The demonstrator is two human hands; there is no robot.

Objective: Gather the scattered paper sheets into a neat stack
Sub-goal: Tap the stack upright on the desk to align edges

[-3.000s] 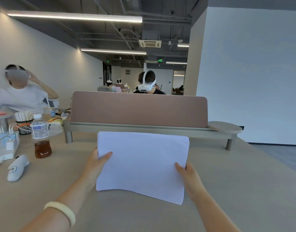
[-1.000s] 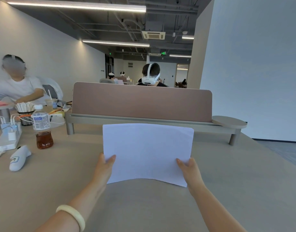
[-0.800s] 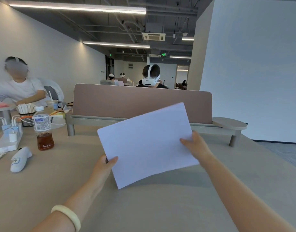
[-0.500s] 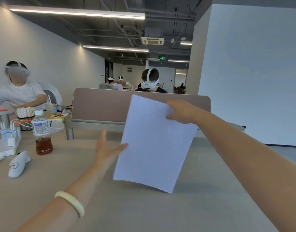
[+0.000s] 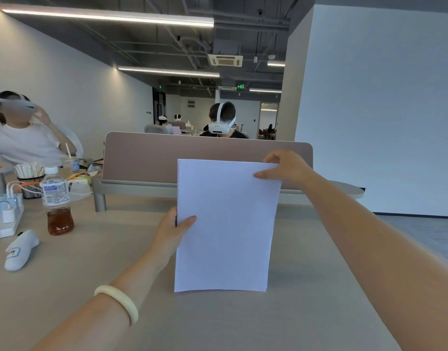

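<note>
gripping paper stack (image 5: 225, 236): left hand (image 5: 170, 231) side edge, right hand (image 5: 286, 168) top.

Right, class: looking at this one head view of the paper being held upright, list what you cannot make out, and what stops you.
Head view, sheet count: only the front of the stack shows.
Head view, left hand fingers: behind the stack; only the thumb shows.
Head view, right hand fingertips: hidden behind the stack's top corner.
Head view, bottle label: print too small.
</note>
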